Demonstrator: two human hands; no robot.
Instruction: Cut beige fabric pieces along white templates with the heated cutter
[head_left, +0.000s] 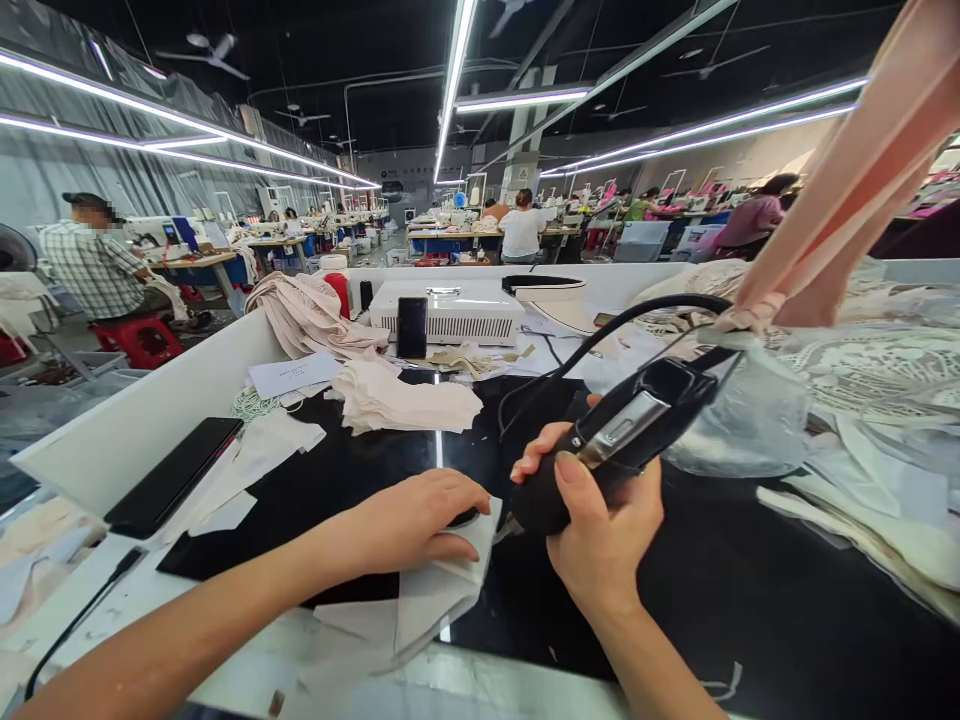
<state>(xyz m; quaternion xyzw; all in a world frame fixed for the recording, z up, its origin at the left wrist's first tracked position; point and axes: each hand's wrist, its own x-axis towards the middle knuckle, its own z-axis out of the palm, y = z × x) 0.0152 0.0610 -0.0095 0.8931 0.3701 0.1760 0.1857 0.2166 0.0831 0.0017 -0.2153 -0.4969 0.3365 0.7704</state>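
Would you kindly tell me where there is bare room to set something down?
The black tabletop is bare between the right hand and the pale fabric stack, and between the left hand and the cream fabric pile. The far edge is crowded, around the white box and upright phone.

Garment workshop, lg. hall; sewing machs. point(142, 232) in rows; seated ppl point(523, 235); fabric pile point(311, 315); strip lights point(523, 99).

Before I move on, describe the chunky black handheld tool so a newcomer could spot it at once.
Find the glossy black tabletop. Over it, the bare right hand grips the chunky black handheld tool. Unlike the flat, upright black smartphone, it is thick and slanted, with a silver panel.
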